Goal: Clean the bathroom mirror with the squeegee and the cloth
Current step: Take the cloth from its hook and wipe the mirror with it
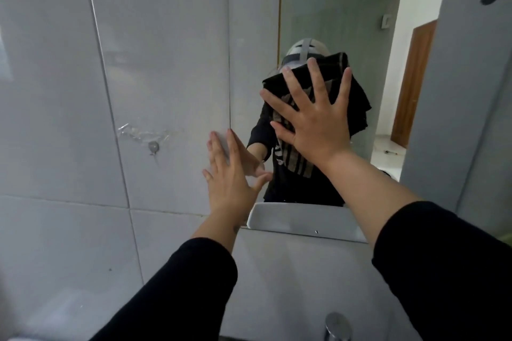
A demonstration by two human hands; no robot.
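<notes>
The frameless bathroom mirror (327,16) hangs on the grey tiled wall ahead of me. My right hand (313,111) lies flat with fingers spread, pressing a black cloth with beige stripes (357,94) against the glass near the mirror's middle. My left hand (230,171) rests flat and empty on the mirror's left edge, fingers spread, partly on the tile. No squeegee shows anywhere in view. The mirror reflects a person in dark clothes, mostly hidden behind the cloth.
A white basin rim appears as a reflection (302,220) along the mirror's bottom edge. A chrome tap top (336,325) sits at the bottom. A small wall hook with torn tape (153,146) is left of the mirror. A brown door (412,83) shows in the reflection.
</notes>
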